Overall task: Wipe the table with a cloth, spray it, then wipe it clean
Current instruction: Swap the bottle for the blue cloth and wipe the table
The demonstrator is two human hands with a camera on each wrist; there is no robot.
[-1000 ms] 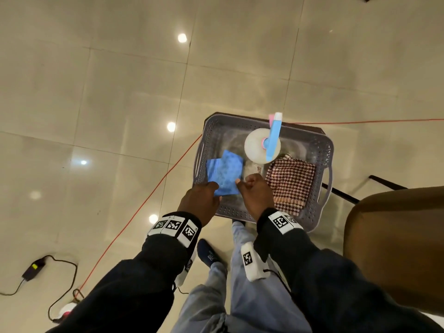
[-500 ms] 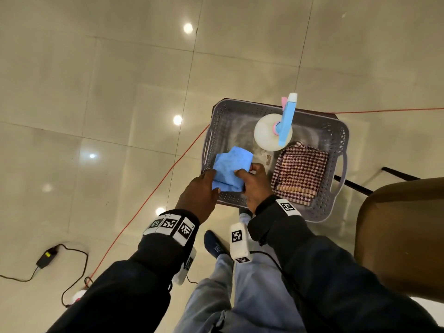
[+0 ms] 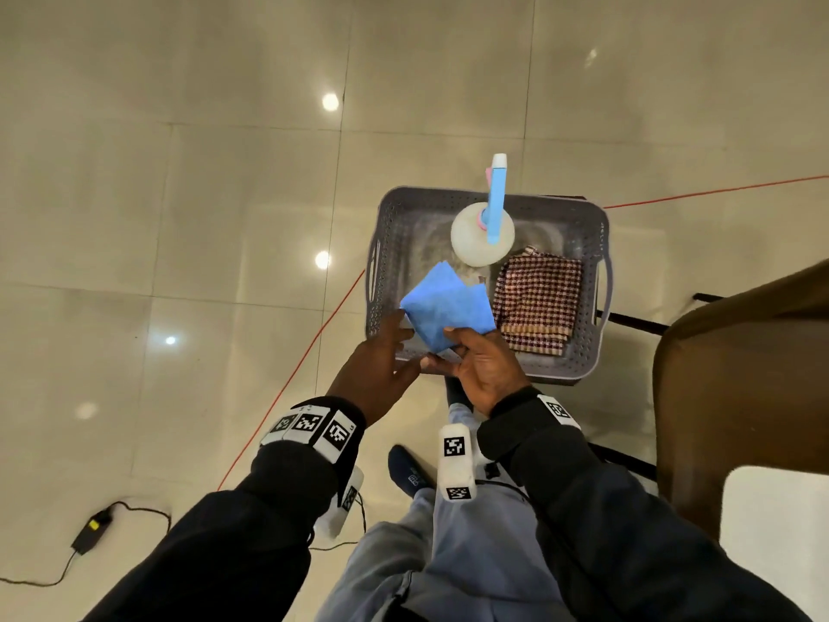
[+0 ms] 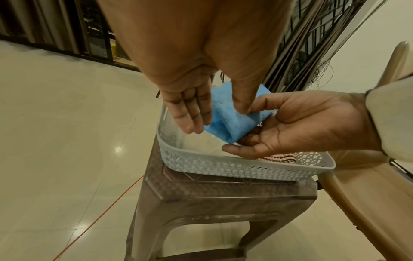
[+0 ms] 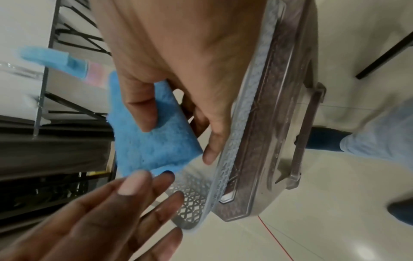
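Observation:
A folded blue cloth [image 3: 444,307] hangs just above the near left part of a grey perforated basket [image 3: 599,267]. My right hand [image 3: 457,347] pinches it, thumb on top and fingers beneath, as the right wrist view shows with the cloth [image 5: 154,146] under the thumb. My left hand [image 3: 399,334] is beside the cloth's left edge with straight fingers [image 4: 190,114] and grips nothing. In the basket stand a white spray bottle [image 3: 482,237] with a blue trigger head and a folded brown checked cloth [image 3: 536,298].
The basket sits on a brown plastic stool [image 4: 223,194]. A brown furniture edge [image 3: 740,374] and a white surface [image 3: 771,509] are at the right. A red cable [image 3: 291,388] and a black adapter [image 3: 92,527] lie on the tiled floor.
The blue cloth has come up out of the basket towards me. Both hands gripped it before; now only the right holds it and the left has opened beside it.

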